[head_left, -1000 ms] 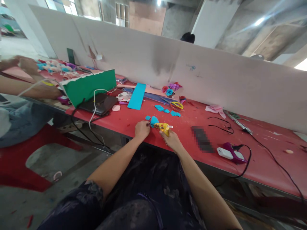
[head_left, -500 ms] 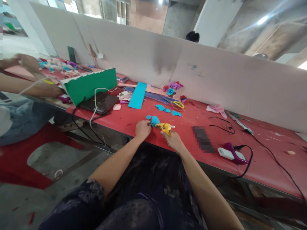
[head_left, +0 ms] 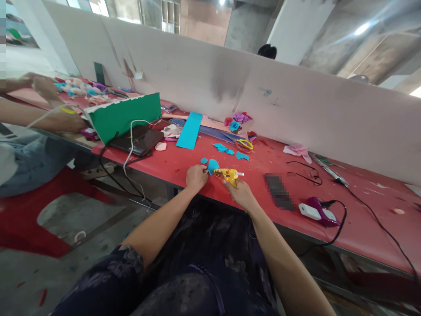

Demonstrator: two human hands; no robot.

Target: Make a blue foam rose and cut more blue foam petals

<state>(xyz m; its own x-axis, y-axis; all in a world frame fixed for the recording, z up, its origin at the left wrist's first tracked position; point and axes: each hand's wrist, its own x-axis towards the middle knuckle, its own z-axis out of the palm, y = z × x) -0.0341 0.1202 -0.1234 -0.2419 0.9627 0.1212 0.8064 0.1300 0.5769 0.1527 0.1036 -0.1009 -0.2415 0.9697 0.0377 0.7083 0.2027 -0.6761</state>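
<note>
My left hand (head_left: 197,177) is closed at the table's front edge, pinching the base of a blue paper flower (head_left: 213,165). In my right hand (head_left: 240,192) is a yellow glue gun (head_left: 230,175), its nozzle pointing left, right beside the flower. A small blue petal (head_left: 204,161) lies just behind my left fingers. Several more blue petals (head_left: 220,148) are spread on the red table (head_left: 177,169) farther back. Whether the nozzle touches the flower cannot be made out.
Yellow-handled scissors (head_left: 244,144), a blue paper strip (head_left: 189,131) and finished flowers (head_left: 234,126) lie behind. Glasses (head_left: 317,175), a blurred dark object (head_left: 279,192) and a purple socket block (head_left: 324,213) are on the right. Another person's arms (head_left: 42,116) reach in at left.
My right hand and the glue gun have shifted slightly to the right, away from the flower. My left hand stays nearly where it was, still holding the flower.
</note>
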